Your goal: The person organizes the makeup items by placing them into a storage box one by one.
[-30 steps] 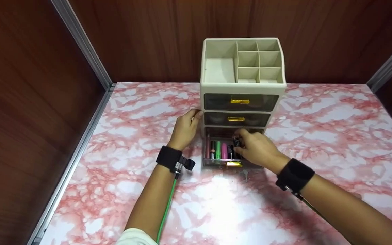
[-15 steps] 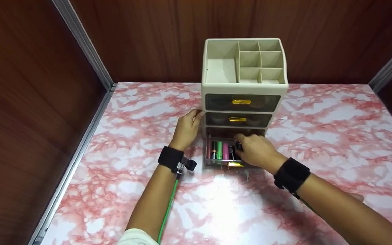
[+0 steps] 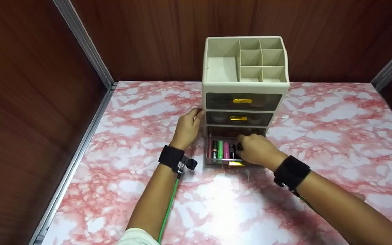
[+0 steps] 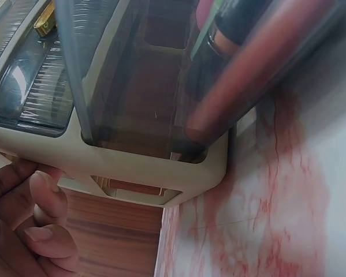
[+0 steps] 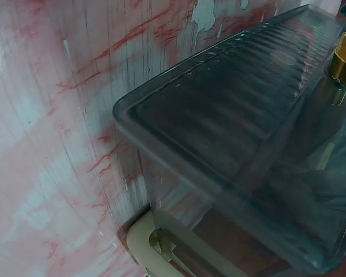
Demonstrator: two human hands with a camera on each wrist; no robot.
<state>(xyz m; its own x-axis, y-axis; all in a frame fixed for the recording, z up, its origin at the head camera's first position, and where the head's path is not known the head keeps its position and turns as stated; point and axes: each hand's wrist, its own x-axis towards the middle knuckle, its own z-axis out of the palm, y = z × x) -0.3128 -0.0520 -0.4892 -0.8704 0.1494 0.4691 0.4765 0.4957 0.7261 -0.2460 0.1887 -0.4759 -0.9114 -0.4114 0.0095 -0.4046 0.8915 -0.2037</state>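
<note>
A cream desktop drawer organizer stands on the table, its clear lowest drawer pulled out. Inside that drawer lie side by side a black tube with a pale band, a green tube, a pink tube and a black tube with pale markings. My left hand holds the organizer's left front edge, thumb at the front, other fingers curled at its side. My right hand reaches into the drawer's right part, its fingers bent around a black cosmetic tube, mostly hidden.
Two upper drawers with gold handles are closed. The organizer's top has open compartments. A reddish tube lies along the drawer's left wall. Brown wood panels enclose the marbled table at the back and sides.
My right hand has lowered the black tube beside the others, and less of it shows now. The left hand keeps its place on the organizer. The head view has shifted slightly.
</note>
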